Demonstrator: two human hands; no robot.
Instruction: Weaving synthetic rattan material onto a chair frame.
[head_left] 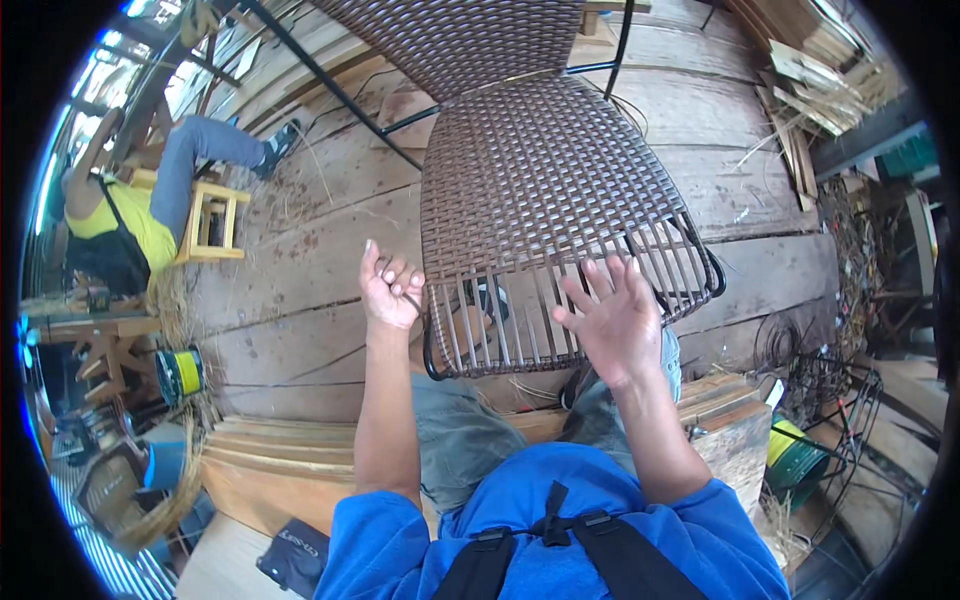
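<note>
A chair with a dark metal frame and a brown woven seat (545, 170) stands in front of me. Weaving covers the far part of its seat; at the near part, bare lengthwise strands (515, 325) run to the front rail with gaps between them. At the seat's left edge is my left hand (391, 293), thumb raised and fingers curled round what looks like a brown weaving strip, mostly hidden by the fingers. My right hand (618, 322) hovers palm up over the right-hand bare strands, fingers spread, holding nothing.
Another person (125, 215) in a yellow top sits at the left beside a yellow wooden stool (212, 222). Stacked boards (290, 450) lie by my legs. Buckets stand at left (180, 375) and right (795, 460). Wood scraps (815, 85) are piled at the far right.
</note>
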